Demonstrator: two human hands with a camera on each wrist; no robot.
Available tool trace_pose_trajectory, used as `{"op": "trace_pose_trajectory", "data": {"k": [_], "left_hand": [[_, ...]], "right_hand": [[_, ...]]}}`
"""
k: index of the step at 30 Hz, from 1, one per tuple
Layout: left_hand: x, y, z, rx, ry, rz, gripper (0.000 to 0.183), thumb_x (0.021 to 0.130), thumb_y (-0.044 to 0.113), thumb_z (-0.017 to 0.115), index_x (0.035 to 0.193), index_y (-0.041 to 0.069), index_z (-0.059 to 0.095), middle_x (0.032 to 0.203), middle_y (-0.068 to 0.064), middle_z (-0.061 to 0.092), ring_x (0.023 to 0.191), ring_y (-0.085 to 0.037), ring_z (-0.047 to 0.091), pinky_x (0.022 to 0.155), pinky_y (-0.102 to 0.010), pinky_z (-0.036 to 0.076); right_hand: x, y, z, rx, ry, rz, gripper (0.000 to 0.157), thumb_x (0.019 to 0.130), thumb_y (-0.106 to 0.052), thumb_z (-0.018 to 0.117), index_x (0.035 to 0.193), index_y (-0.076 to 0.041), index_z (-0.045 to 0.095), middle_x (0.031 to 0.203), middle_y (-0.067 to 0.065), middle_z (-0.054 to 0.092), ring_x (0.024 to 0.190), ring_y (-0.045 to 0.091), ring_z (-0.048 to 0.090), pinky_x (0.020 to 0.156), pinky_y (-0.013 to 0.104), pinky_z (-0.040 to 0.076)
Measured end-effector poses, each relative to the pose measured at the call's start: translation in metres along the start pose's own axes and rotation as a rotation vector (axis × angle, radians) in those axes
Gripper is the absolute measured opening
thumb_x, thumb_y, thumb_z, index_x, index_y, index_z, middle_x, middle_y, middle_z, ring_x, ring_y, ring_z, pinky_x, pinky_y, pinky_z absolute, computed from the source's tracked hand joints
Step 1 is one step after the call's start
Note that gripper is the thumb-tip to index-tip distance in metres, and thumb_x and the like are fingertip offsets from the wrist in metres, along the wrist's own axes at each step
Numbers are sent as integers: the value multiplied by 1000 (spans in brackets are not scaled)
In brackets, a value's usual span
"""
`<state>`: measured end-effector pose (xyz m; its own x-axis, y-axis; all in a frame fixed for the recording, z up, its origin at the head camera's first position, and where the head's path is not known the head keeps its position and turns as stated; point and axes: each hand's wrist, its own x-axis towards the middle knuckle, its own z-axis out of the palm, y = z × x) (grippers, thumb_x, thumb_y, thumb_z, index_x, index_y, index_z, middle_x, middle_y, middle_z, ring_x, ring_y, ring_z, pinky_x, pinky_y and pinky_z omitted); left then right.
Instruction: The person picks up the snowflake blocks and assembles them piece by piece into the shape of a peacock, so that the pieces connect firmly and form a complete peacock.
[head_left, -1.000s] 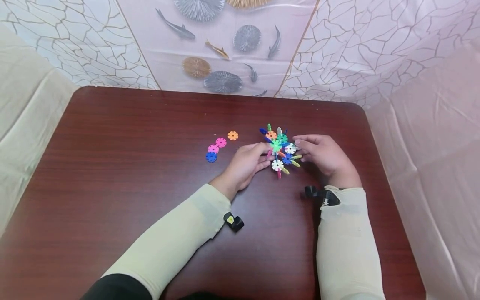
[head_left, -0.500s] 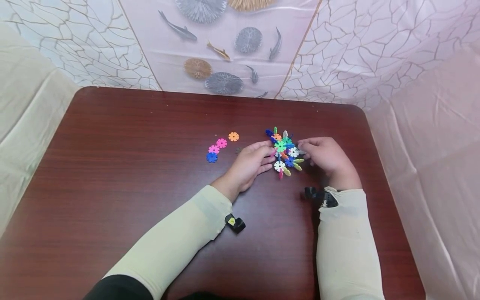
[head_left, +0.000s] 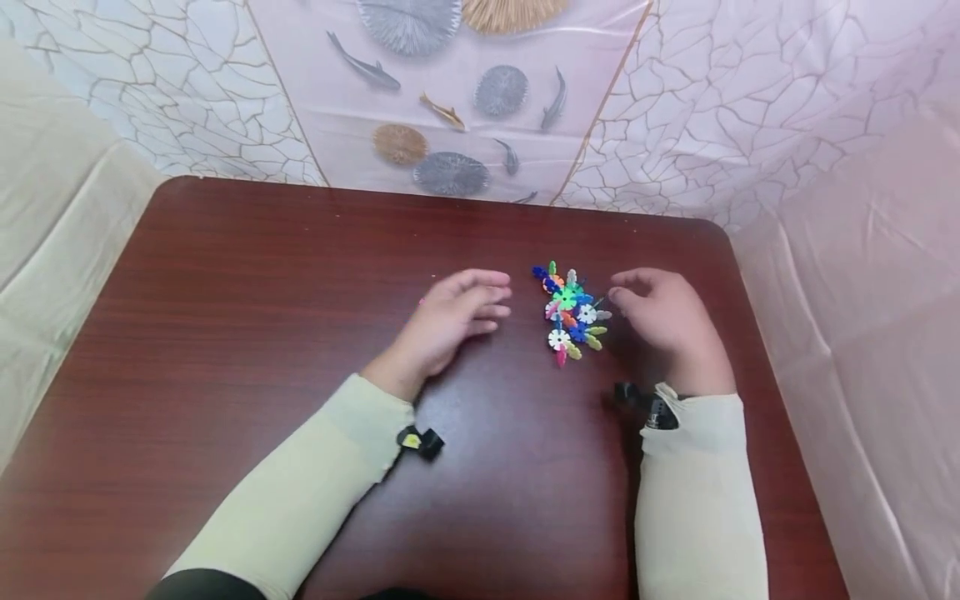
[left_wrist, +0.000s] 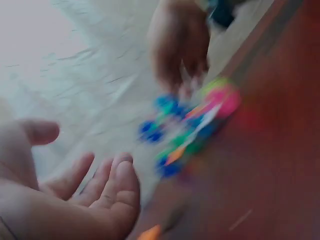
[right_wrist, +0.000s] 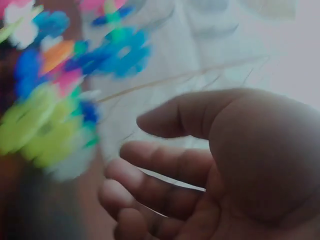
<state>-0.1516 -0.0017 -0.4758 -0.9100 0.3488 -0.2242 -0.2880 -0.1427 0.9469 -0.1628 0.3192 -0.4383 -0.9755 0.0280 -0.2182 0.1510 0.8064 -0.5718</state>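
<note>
A cluster of interlocked plastic snowflake discs [head_left: 566, 300] in green, blue, white, orange, pink and yellow sits on the table, right of centre. My left hand [head_left: 453, 317] hovers to its left, fingers loosely extended and holding nothing. In the left wrist view, an orange disc [left_wrist: 150, 233] shows below that hand. Just right of the cluster is my right hand [head_left: 663, 321], thumb and fingers apart, with nothing between them in the right wrist view. Yellow discs [right_wrist: 45, 127] of the cluster lie close to its fingertips there. The left hand covers most of the loose discs in the head view.
The dark red-brown wooden table [head_left: 262, 275] has a rounded far edge. Behind it hangs a patterned cloth [head_left: 465, 100] with fish and round motifs. Pale cloth [head_left: 847, 333] walls the right side, and another pale cloth [head_left: 60, 250] walls the left.
My left hand has let go of the disc cluster and moved left, over the loose discs. The right hand has released the cluster and drawn slightly right. The cluster now rests on the table.
</note>
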Motion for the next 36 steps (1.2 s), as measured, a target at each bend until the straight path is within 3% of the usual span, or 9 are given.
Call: {"op": "trace_pose_trajectory", "data": {"k": [4, 7, 12, 16, 19, 24, 30, 33, 36], "left_hand": [[-14, 25, -42, 374, 149, 117, 29, 110, 26, 70, 137, 15, 72, 128, -14, 79, 113, -42, 76, 91, -52, 64], [-18, 32, -70, 597, 270, 112, 26, 108, 34, 74, 129, 18, 71, 109, -9, 77, 94, -32, 74, 79, -42, 59], [-13, 24, -93, 830, 258, -24, 34, 102, 44, 76, 120, 16, 68, 101, -7, 71, 89, -27, 67, 83, -41, 54], [-9, 13, -90, 1012, 210, -88, 42, 94, 51, 84, 116, 18, 67, 107, -4, 75, 100, -27, 69, 93, -45, 56], [-8, 10, -85, 1089, 226, -91, 44, 91, 53, 88, 113, 20, 69, 112, -1, 76, 106, -27, 70, 96, -47, 58], [-12, 6, -82, 1126, 243, -103, 37, 92, 52, 89, 109, 23, 73, 109, 3, 76, 102, -24, 71, 87, -48, 58], [-16, -3, -92, 1082, 205, -76, 30, 94, 48, 90, 101, 24, 73, 95, 3, 75, 91, -22, 69, 80, -43, 55], [-14, -6, -104, 953, 162, -2, 26, 95, 38, 91, 99, 21, 72, 90, 0, 73, 85, -21, 68, 78, -39, 54], [-11, -8, -116, 669, 145, 48, 22, 96, 25, 92, 101, 16, 72, 87, -2, 75, 79, -20, 70, 74, -34, 57]], "right_hand": [[-28, -43, -1, -45, 196, -141, 43, 111, -41, 65, 140, -12, 75, 133, 18, 79, 115, 38, 73, 102, 60, 55], [-42, -78, 15, -65, 274, -300, 32, 109, -33, 70, 131, -13, 81, 121, 13, 82, 96, 32, 73, 91, 51, 56], [-33, -120, 63, -176, 137, -456, 25, 108, -20, 73, 129, -10, 81, 124, 11, 80, 108, 31, 74, 100, 50, 62], [-12, -135, 103, -335, -22, -378, 29, 109, -21, 72, 132, -5, 79, 128, 14, 79, 124, 33, 71, 112, 51, 60], [-2, -136, 122, -410, -45, -296, 35, 108, -24, 75, 136, -4, 77, 129, 16, 78, 125, 33, 70, 114, 50, 61], [1, -128, 134, -377, -27, -218, 41, 107, -25, 76, 142, -3, 75, 135, 18, 74, 126, 33, 68, 115, 51, 61], [0, -117, 139, -229, -45, -204, 25, 106, -22, 80, 126, -9, 75, 119, 13, 71, 109, 31, 68, 104, 52, 65], [2, -115, 140, -120, -76, -240, 18, 105, -20, 81, 120, -16, 73, 105, 6, 75, 94, 26, 71, 92, 48, 66], [6, -117, 142, 152, -133, -265, 14, 106, -17, 80, 119, -15, 76, 99, 5, 79, 86, 20, 77, 87, 40, 68]]}}
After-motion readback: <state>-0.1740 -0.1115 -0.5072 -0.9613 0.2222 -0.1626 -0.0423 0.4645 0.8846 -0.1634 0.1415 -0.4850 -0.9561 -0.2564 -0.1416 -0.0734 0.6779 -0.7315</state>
